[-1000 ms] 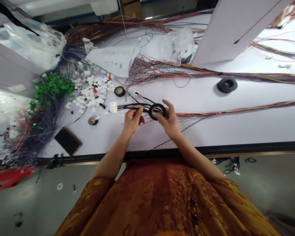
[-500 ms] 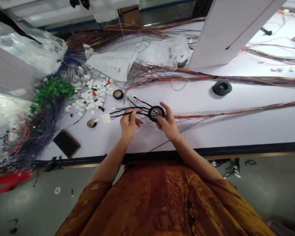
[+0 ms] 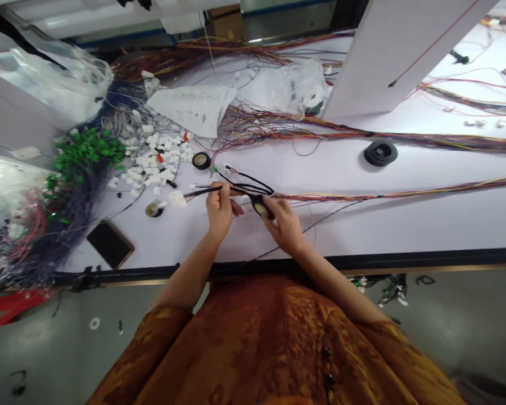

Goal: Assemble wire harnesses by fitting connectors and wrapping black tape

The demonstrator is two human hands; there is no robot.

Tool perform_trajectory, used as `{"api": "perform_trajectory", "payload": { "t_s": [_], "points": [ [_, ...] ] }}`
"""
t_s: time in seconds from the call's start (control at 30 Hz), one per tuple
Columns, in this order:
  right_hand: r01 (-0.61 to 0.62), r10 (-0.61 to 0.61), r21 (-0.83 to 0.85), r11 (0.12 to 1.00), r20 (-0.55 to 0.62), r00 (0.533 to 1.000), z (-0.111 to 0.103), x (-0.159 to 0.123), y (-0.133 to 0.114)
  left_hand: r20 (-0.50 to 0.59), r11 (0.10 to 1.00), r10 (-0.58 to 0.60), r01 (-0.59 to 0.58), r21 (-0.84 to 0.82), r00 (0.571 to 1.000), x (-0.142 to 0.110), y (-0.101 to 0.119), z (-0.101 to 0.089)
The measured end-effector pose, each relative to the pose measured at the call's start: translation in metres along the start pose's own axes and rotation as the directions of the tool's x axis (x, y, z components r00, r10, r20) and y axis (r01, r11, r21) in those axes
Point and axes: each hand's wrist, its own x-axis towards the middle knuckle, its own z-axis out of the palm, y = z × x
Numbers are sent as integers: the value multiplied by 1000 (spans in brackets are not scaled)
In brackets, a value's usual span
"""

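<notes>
- Over the near middle of the white bench (image 3: 405, 225), the left hand (image 3: 220, 211) pinched a black-covered branch (image 3: 202, 192) between thumb and forefinger, its lower fingers loosely bent.
- Just to the right, the right hand (image 3: 284, 225) gripped a tape roll (image 3: 261, 208) by its right side, fingers bent about the rim; the roll sat tilted, its upper edge against or very near the wires.
- Half a second earlier the roll had faced the camera over the place where the branches met; it had since tipped and come a little nearer the person, baring that place. This suggested, as a judgement, that the roll was being turned about the held wires.
- Past the left fingertips, a white connector (image 3: 177, 198) lay aslant at the branch's end; a green connector (image 3: 215, 169) ended another branch. Rightward, a wire bundle (image 3: 333, 197) ran to the picture's edge.
- Farther out, a second tape roll (image 3: 201, 161) lay beside a pile of white connectors (image 3: 152, 166), with a phone (image 3: 110, 244) near the front edge.
- The right fingers were blurred and their tips partly hidden; whether a strip of tape joined roll to wires could not be told. The bundle's far end was cut off.
</notes>
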Motion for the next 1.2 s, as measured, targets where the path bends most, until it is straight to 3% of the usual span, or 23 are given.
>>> {"api": "perform_trajectory", "payload": {
  "t_s": [0.03, 0.1, 0.17, 0.23, 0.3, 0.37, 0.43, 0.53, 0.63, 0.73, 0.8, 0.83, 0.9, 0.93, 0.97, 1.0, 1.07, 1.13, 1.2],
  "points": [
    [62, -61, -63, 996, 19, 998, -1, -9, -1, 14, 1000, -22, 22, -21, 1000, 2, 1, 2],
    [41, -42, -19, 999, -33, 999, 0, -11, -5, 108, 999, 37, -36, -5, 993, 0, 7, 4],
    [-103, 123, 191, 976, -95, 988, 2, 9, -9, 254, 980, 158, -183, 78, 954, -7, 12, 3],
    [-301, 332, 399, 866, -10, 943, 1, 37, -9, 324, 951, 227, -281, 128, 918, -13, 13, -2],
    [-434, 448, 505, 746, 101, 888, -5, 58, -5, 244, 973, 194, -218, 73, 950, -16, 7, -6],
    [-448, 470, 540, 712, 107, 876, -13, 66, 2, 147, 996, 87, -84, -30, 985, -13, -1, -7],
    [-411, 446, 521, 748, 64, 893, -20, 60, 10, 202, 999, -13, 19, -31, 979, -6, -9, -2],
    [-372, 412, 433, 821, 2, 911, -24, 38, 15, 334, 996, -80, 64, 60, 939, 6, -14, 13],
    [-186, 212, 185, 965, -135, 968, -19, 8, 11, 258, 997, -79, 78, 13, 963, 15, -9, 29],
    [44, -47, -79, 996, -49, 998, -15, -12, 5, 201, 995, -76, 86, -42, 977, 11, 3, 35],
    [31, -32, -49, 998, -30, 999, -16, -10, 2, 260, 998, 34, -44, 35, 965, -1, 11, 34],
    [-29, 30, 19, 999, -53, 998, -18, -4, 0, 328, 981, 127, -167, 99, 936, -9, 15, 31],
    [-195, 205, 168, 966, -49, 977, -22, 14, -4, 520, 873, 296, -448, 193, 801, -25, 18, 25],
    [-286, 292, 226, 931, 6, 956, -24, 23, -5, 603, 815, 336, -544, 198, 723, -33, 18, 22],
    [-376, 368, 267, 887, 82, 926, -26, 31, -6, 642, 781, 358, -594, 192, 678, -38, 15, 19],
    [-450, 425, 297, 842, 149, 893, -27, 36, -6, 633, 775, 374, -603, 188, 678, -40, 11, 17],
    [-530, 489, 371, 763, 206, 847, -26, 39, -2, 481, 824, 398, -535, 188, 782, -38, 0, 15],
    [-525, 504, 430, 734, 171, 846, -24, 33, 6, 371, 903, 323, -401, 155, 870, -28, -13, 19],
    [-460, 463, 376, 804, 88, 882, -25, 25, 15, 380, 956, 206, -267, 117, 902, -17, -23, 24]
  ]
}}
